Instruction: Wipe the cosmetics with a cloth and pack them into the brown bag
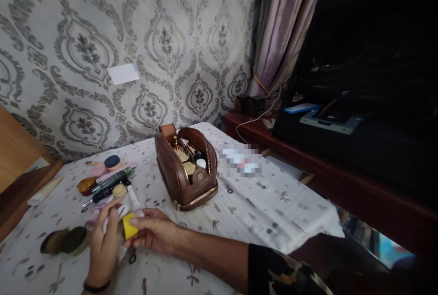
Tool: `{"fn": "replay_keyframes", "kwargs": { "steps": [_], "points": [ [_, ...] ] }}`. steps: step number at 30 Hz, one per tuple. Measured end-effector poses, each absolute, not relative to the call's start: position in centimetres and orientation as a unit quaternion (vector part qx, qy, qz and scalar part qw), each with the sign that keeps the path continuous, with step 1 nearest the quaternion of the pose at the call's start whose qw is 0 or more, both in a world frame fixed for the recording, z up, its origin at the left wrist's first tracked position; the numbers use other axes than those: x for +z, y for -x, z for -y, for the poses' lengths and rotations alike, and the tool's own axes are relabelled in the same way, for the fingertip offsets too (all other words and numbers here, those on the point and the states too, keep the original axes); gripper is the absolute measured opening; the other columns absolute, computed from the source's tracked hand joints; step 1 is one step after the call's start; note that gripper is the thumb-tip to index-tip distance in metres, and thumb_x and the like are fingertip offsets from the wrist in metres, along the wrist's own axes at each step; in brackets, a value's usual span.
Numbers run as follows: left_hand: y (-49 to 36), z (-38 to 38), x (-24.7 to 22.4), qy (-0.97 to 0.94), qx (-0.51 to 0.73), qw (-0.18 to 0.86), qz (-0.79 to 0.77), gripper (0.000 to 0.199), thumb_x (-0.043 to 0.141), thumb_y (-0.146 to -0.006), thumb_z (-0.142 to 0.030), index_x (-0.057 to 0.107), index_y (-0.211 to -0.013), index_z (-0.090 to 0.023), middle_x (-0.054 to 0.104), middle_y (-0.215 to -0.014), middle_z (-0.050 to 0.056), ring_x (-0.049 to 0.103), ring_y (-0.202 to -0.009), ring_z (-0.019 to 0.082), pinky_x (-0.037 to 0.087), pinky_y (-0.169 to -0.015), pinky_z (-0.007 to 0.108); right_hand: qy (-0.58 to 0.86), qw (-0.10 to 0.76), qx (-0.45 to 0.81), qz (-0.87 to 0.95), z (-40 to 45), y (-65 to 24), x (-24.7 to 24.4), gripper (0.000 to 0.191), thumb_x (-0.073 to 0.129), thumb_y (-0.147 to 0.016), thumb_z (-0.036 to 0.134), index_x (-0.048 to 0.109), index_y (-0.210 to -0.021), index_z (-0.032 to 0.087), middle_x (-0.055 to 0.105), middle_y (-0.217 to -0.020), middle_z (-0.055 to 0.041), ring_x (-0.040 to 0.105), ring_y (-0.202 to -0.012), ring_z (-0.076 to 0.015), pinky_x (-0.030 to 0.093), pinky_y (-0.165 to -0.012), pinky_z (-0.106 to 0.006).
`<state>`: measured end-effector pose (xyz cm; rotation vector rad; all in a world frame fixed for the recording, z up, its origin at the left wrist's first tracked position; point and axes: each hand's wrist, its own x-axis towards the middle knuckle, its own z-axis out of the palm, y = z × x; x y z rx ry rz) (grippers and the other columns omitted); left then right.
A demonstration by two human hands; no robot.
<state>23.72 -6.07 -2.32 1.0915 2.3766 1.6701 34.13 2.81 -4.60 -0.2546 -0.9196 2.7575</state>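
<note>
My right hand (pixel 155 232) pinches a small, flat yellow piece (pixel 130 226) between thumb and fingers; its exact kind is unclear. Close by on the left, my left hand (pixel 103 240) curls its fingers about a white rounded item (pixel 121 213), partly hidden and blurred. Just beyond the hands lie a white tube (pixel 133 197), a round pale-yellow cosmetic item (pixel 119 190), a dark tube (pixel 106 192) and a green-capped bottle (pixel 113 181). A brown cosmetic bag (pixel 186 193) stands unzipped farther back, packed with bottles and jars.
On the left are a gold-and-red jar (pixel 86 185), a dark-lidded jar (pixel 113 163), an open round compact (pixel 73 241) and a cream tube (pixel 44 191). A patterned white cloth (pixel 246 213) covers the table. A dark screen (pixel 369 66) stands right on a reddish desk (pixel 253 128).
</note>
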Motion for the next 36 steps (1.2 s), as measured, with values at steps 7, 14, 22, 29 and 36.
{"fn": "replay_keyframes", "kwargs": {
  "steps": [7,14,22,29,36],
  "points": [
    [-24.4,6.2,-3.5,-0.485,0.497,-0.049,-0.718,0.048,0.045,-0.088,-0.055,0.053,-0.119,-0.019,0.059,-0.122,0.011,0.055,-0.116,0.028,0.041,-0.103,0.044,0.098,0.130,0.942,0.293,-3.0,-34.7,-3.9,0.059,0.092,-0.046,0.047,0.066,-0.084,0.009,0.066,-0.065,0.0020,0.057,-0.050,-0.0058,0.039,-0.052,-0.019],
    [-23.9,6.2,-3.9,-0.567,0.399,-0.136,-0.708,0.043,0.058,-0.085,-0.049,0.055,-0.115,-0.019,0.063,-0.108,0.010,0.062,-0.100,0.027,0.050,-0.087,0.041,0.113,0.142,0.944,0.274,-3.2,-34.4,-4.2,0.058,0.092,-0.044,0.048,0.063,-0.080,0.012,0.061,-0.064,0.0044,0.053,-0.053,-0.0063,0.033,-0.048,-0.019],
    [-24.5,6.7,-2.5,-0.625,0.382,-0.160,-0.662,0.018,0.048,-0.094,-0.031,0.061,-0.097,-0.020,0.067,-0.090,0.003,0.064,-0.084,0.017,0.048,-0.076,0.027,0.079,0.107,0.916,0.378,-2.9,-33.6,-5.7,0.071,0.074,-0.053,0.076,0.060,-0.087,0.014,0.061,-0.059,0.0017,0.055,-0.045,-0.0118,0.041,-0.044,-0.023],
    [-25.0,6.6,-1.7,-0.607,0.402,-0.139,-0.671,0.024,0.046,-0.093,-0.028,0.062,-0.078,-0.019,0.067,-0.074,0.001,0.064,-0.069,0.014,0.047,-0.066,0.023,0.051,0.088,0.906,0.411,-2.6,-33.6,-5.8,0.080,0.070,-0.053,0.081,0.064,-0.097,0.014,0.064,-0.065,-0.0004,0.058,-0.045,-0.0128,0.041,-0.041,-0.021],
    [-24.1,7.3,-2.3,-0.523,0.449,-0.129,-0.713,0.032,0.050,-0.086,-0.042,0.064,-0.069,-0.019,0.067,-0.064,0.001,0.062,-0.057,0.016,0.048,-0.055,0.025,0.043,0.067,0.887,0.455,-2.5,-34.4,-4.8,0.079,0.072,-0.052,0.078,0.064,-0.096,0.013,0.064,-0.072,0.0003,0.055,-0.046,-0.0072,0.041,-0.047,-0.019]
  ]
}}
